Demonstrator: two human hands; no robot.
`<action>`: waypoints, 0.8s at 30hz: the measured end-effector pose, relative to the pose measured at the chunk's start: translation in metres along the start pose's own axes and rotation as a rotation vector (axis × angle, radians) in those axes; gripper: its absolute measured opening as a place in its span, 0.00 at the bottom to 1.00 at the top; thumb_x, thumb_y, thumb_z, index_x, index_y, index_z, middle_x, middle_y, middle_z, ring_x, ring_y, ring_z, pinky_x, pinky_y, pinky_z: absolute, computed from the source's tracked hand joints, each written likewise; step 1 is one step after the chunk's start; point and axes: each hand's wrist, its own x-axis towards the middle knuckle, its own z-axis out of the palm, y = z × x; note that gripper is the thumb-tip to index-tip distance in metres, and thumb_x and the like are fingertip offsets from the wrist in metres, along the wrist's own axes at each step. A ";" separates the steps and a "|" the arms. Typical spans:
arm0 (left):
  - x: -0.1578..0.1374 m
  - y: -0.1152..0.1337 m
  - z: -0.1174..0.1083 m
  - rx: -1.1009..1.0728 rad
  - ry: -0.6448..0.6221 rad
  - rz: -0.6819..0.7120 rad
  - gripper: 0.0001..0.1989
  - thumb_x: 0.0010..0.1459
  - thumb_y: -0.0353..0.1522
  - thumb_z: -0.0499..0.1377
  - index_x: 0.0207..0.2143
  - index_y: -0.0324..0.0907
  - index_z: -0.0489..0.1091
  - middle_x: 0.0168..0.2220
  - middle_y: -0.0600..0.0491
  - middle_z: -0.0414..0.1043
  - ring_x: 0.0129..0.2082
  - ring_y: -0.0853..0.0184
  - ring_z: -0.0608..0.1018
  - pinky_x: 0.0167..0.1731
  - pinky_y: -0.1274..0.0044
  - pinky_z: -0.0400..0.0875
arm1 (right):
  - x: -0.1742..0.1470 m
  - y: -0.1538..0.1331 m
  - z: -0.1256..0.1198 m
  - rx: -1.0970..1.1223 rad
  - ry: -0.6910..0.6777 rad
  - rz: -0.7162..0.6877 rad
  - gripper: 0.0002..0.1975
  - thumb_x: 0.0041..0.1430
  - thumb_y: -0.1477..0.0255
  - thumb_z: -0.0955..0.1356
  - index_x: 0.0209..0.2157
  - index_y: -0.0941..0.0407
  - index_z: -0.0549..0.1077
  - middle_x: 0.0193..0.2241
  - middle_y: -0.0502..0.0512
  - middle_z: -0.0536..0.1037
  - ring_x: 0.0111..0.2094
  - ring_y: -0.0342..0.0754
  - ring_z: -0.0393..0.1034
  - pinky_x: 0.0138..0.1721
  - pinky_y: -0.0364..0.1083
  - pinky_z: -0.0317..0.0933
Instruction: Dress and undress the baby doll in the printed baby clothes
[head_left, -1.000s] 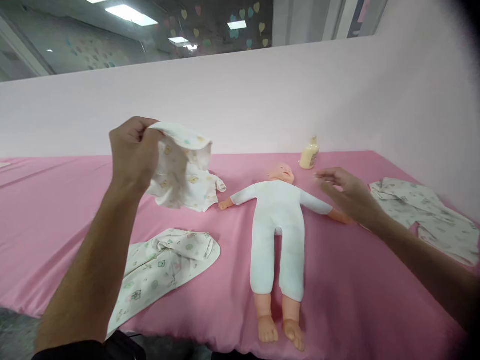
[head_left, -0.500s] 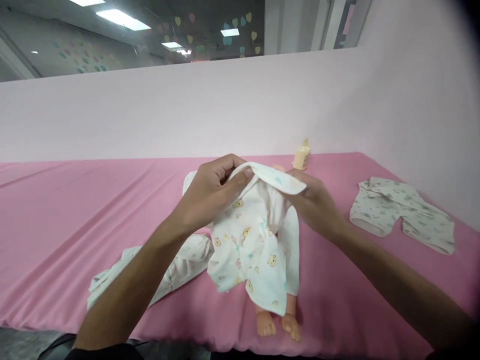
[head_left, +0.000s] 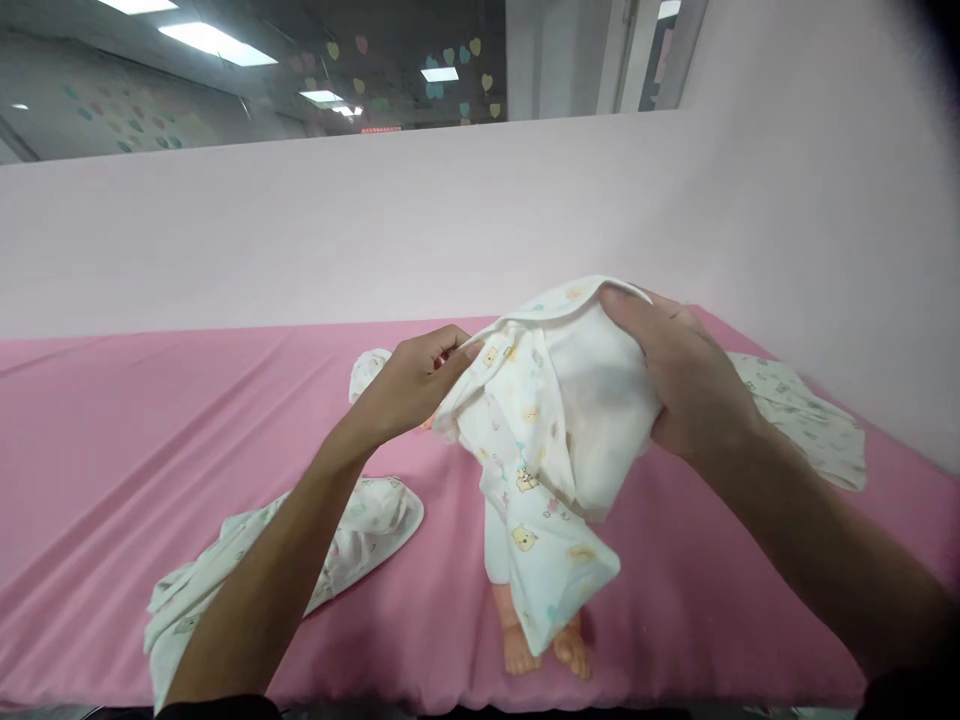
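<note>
Between my hands hangs a white baby shirt (head_left: 529, 430) printed with small yellow bears, its plain inner side facing me on the right. My left hand (head_left: 420, 380) pinches its edge at the left. On the right, my right hand (head_left: 690, 370) grips the raised edge with the thumb on top. Beneath the shirt a baby doll (head_left: 517, 640) lies on the pink sheet, its bare feet and a white-clothed leg showing. The shirt hides most of its body and its head.
Folded printed baby clothes (head_left: 375, 530) lie left of the doll, partly behind my left forearm. A small white printed piece (head_left: 367, 372) sits beyond my left hand. Printed baby shorts (head_left: 810, 420) lie at the right, near the pale wall (head_left: 337, 230) around the pink-covered surface (head_left: 112, 450).
My right hand has moved right and up, spreading the shirt wider so its inner side shows. The bottle at the back is now hidden, and the view has shifted slightly.
</note>
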 end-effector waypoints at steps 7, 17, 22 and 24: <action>-0.002 -0.004 0.011 -0.135 -0.050 0.017 0.16 0.64 0.44 0.51 0.47 0.46 0.69 0.45 0.50 0.73 0.42 0.66 0.75 0.40 0.76 0.70 | 0.000 -0.012 0.007 0.124 -0.040 -0.047 0.17 0.64 0.56 0.63 0.28 0.53 0.69 0.24 0.48 0.67 0.24 0.41 0.64 0.24 0.41 0.63; -0.045 0.015 0.034 -0.070 -0.497 0.085 0.23 0.57 0.48 0.59 0.51 0.48 0.69 0.49 0.50 0.72 0.51 0.57 0.73 0.49 0.66 0.70 | -0.001 -0.039 0.005 0.022 0.093 -0.326 0.13 0.66 0.63 0.64 0.30 0.55 0.70 0.25 0.49 0.64 0.24 0.41 0.63 0.22 0.40 0.61; -0.032 -0.016 0.053 -0.106 -0.447 0.063 0.32 0.55 0.47 0.62 0.60 0.53 0.61 0.62 0.49 0.61 0.63 0.53 0.62 0.58 0.60 0.64 | 0.009 -0.047 -0.020 -0.086 0.094 -0.487 0.17 0.70 0.63 0.59 0.37 0.53 0.76 0.38 0.51 0.73 0.48 0.49 0.71 0.37 0.43 0.67; -0.025 -0.032 0.055 -0.213 -0.502 0.031 0.43 0.51 0.46 0.65 0.66 0.56 0.51 0.65 0.48 0.55 0.66 0.54 0.59 0.60 0.61 0.63 | 0.010 -0.049 -0.028 -0.202 0.164 -0.542 0.18 0.70 0.63 0.57 0.43 0.49 0.77 0.48 0.47 0.74 0.60 0.53 0.62 0.41 0.44 0.66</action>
